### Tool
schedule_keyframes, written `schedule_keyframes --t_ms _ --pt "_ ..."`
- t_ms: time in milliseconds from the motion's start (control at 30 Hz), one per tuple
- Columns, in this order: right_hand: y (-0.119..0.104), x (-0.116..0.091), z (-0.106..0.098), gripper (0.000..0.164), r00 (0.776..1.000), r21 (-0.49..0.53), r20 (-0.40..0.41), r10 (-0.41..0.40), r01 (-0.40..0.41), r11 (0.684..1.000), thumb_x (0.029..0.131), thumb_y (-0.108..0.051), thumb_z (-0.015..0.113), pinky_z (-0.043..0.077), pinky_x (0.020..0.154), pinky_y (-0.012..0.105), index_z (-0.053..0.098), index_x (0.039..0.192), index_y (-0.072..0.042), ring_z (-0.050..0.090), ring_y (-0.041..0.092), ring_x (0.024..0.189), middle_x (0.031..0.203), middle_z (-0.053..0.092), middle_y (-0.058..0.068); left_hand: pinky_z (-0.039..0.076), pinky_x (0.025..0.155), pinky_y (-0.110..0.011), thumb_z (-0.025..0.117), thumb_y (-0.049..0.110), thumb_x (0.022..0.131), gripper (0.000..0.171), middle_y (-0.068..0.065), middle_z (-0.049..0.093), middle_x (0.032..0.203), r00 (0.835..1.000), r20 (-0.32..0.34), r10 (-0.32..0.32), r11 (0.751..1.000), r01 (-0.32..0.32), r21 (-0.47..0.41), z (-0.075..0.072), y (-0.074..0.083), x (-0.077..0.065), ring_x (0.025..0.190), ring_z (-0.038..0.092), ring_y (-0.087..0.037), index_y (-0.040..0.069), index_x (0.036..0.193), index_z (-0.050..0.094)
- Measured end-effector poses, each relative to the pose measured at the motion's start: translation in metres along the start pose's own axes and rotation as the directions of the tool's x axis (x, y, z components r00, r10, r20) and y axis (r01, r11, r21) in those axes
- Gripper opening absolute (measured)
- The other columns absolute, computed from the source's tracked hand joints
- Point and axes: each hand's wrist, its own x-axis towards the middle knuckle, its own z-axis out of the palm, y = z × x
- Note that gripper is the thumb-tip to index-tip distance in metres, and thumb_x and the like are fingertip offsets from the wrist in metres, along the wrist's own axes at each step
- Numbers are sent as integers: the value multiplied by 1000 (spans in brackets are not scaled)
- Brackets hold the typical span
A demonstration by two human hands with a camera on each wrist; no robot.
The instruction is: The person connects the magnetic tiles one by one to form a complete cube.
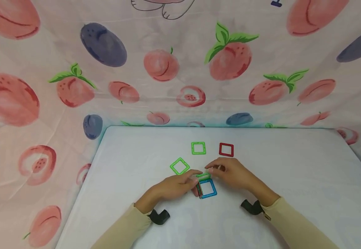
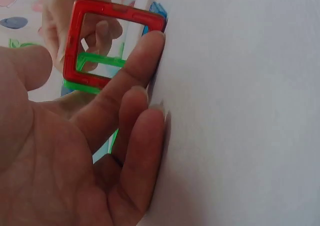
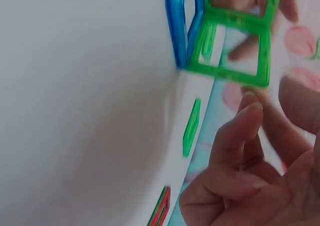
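Square magnetic tile frames are joined in front of me. A blue tile (image 1: 209, 197) lies flat on the table, with a red tile (image 2: 72, 41) upright at its left side. Green tile edges show beside the red one. At the back stands a green tile (image 3: 230, 76). My left hand (image 1: 174, 186) rests at the left side, a fairly straight finger touching the red tile, thumb apart from it. My right hand (image 1: 234, 174) is at the back right, fingers loosely bent, fingertips by the green tile's upper edge; whether they touch it I cannot tell.
Behind the joined tiles, two loose green tiles (image 1: 198, 148) and a loose red tile (image 1: 226, 149) lie flat on the white table (image 1: 130, 155). A fruit-patterned cloth (image 1: 121, 114) hangs along the table's back and left edges. Black straps with mounts are on both wrists.
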Motion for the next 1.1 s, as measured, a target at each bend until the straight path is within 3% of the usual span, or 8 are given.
schedule_keyframes --t_ms 133,300,367,500,633,700,900,1100 --pt "10 3 -10 33 991 -84 -87 101 -109 990 99 -27 68 54 78 36 70 128 -11 59 19 86 99 69 0 42 103 -40 35 51 109 40 15 73 92 1000 -26 -8 1000 8 8 3 1 0 106 62 -3 40 145 50" --pt "25 7 -18 39 969 -273 -128 213 -241 931 97 -24 70 55 91 53 66 130 -5 61 32 104 113 67 15 41 104 -40 35 52 109 40 16 73 92 999 -46 -12 1000 13 12 7 2 0 105 62 -1 40 142 53" --pt "30 9 -18 33 964 -317 -125 235 -263 911 95 -21 72 55 90 52 67 123 -4 61 32 103 110 66 15 42 103 -39 35 52 109 39 16 73 91 999 -52 -13 1000 14 15 8 1 0 104 62 -1 39 141 54" --pt "32 8 -18 16 957 -377 -102 272 -290 880 93 -18 74 54 76 43 70 101 -5 60 25 84 93 66 8 42 102 -39 36 51 109 38 17 73 90 998 -59 -11 1000 12 18 11 0 1 102 62 0 39 140 55" --pt "26 2 -18 16 948 -448 -66 312 -308 839 93 -20 76 55 70 40 71 93 -6 58 22 75 86 66 7 42 103 -39 36 51 109 37 18 73 90 998 -61 -9 1000 10 21 11 0 1 103 62 1 40 139 55" --pt "22 -2 -16 17 946 -437 -46 320 -307 845 94 -22 75 54 68 38 70 91 -6 57 22 74 83 64 7 42 102 -39 36 50 109 37 17 73 90 998 -60 -5 1000 6 25 11 1 1 102 62 1 40 140 55" --pt "18 -15 -3 23 955 -250 -3 296 -288 924 97 -24 70 40 61 31 62 81 -9 50 17 67 71 54 3 42 99 -38 37 49 110 37 16 73 88 998 -62 6 999 -4 39 10 0 2 99 63 -1 37 140 55" --pt "18 -18 3 22 965 -208 9 262 -254 945 97 -21 70 41 62 30 62 82 -8 50 17 68 71 52 3 42 100 -39 38 50 109 36 16 72 89 998 -68 -7 999 9 36 9 -1 1 101 63 -1 39 139 55"
